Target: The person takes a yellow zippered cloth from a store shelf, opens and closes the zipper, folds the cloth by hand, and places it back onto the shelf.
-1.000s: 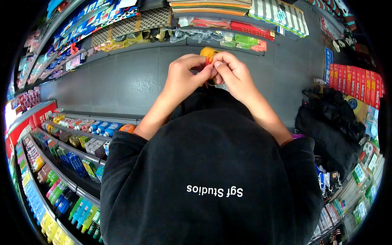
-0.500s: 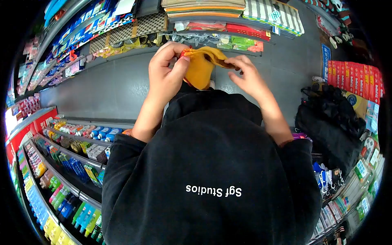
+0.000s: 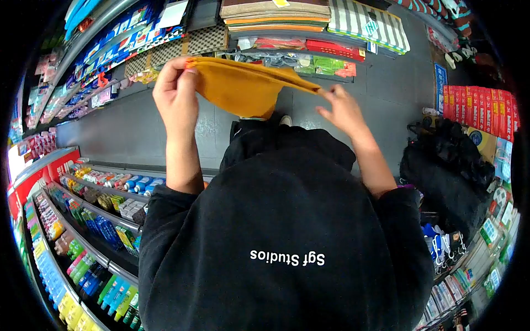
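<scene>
Two bare hands are raised over the floor [image 3: 132, 124], with a mustard-yellow cloth [image 3: 240, 85] spread between them. The left hand [image 3: 179, 94] is narrow, thumb and fingers pinched on the cloth's left end, where a bit of red shows. The right hand [image 3: 343, 110] is at the drawn-out right end, its fingers at the tip and its thumb apart from them, below; it is blurred, so I cannot tell how firmly it holds. The cloth's upper edge slants down to the right as a long, narrow fold, and its wide part hangs to a rounded lower edge, above the front of the black top [image 3: 287, 209]. A pale shoe [image 3: 285, 120] shows just beside that lower edge.

Beyond the cloth are a stack of folded mats [image 3: 276, 22] and, to its right, a striped textile [image 3: 367, 27]. At lower left, shelves [image 3: 96, 250] curve away with rows of bottles and small packs. At right, red boxes [image 3: 480, 107] stand in a row, with a black heap [image 3: 447, 171] below them in view and a blue sign [image 3: 440, 83] just beside their left end.
</scene>
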{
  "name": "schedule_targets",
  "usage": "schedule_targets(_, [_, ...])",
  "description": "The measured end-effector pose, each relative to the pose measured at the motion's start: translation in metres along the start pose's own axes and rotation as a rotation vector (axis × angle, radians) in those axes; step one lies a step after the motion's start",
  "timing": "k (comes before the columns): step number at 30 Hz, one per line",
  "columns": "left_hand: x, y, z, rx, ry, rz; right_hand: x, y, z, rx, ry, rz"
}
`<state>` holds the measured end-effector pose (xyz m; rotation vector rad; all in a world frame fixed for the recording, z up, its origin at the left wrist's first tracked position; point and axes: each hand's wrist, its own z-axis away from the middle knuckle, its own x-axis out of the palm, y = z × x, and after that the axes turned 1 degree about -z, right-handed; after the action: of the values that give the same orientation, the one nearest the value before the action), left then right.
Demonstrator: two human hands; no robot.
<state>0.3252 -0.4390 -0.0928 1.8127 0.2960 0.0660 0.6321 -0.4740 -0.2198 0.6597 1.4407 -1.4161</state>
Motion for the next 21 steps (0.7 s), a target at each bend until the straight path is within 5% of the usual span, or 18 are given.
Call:
schedule_targets(11, [-0.033,-0.044,-0.005,-0.106,0.131,-0.002,-0.102,0.024,-0.008,-0.202,0.418,-0.34])
schedule_targets(21, [-0.031,-0.06,-0.012,-0.151,0.176,0.099,-0.122,0.01,-0.001,-0.207,0.512,-0.388])
